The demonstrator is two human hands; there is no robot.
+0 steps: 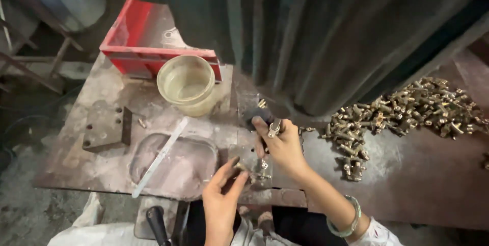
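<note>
My right hand (282,144) is raised over the metal workbench (91,159) and pinches a small brass fitting (274,128) between thumb and fingers, close to a dark fixture (257,112) at the foot of a big grey machine. My left hand (224,192) sits lower, near the bench's front edge, with fingertips closed on a small dark part (237,166). Another small metal piece (263,165) stands on the bench between the two hands. A green bangle (351,220) circles my right wrist.
A heap of brass fittings (402,111) lies at the right. A yellowish plastic tub (187,83) and a red bin (147,37) stand at the back left. A flat metal strip (160,155) lies across a shallow tray. A black handle (155,223) juts up at the front.
</note>
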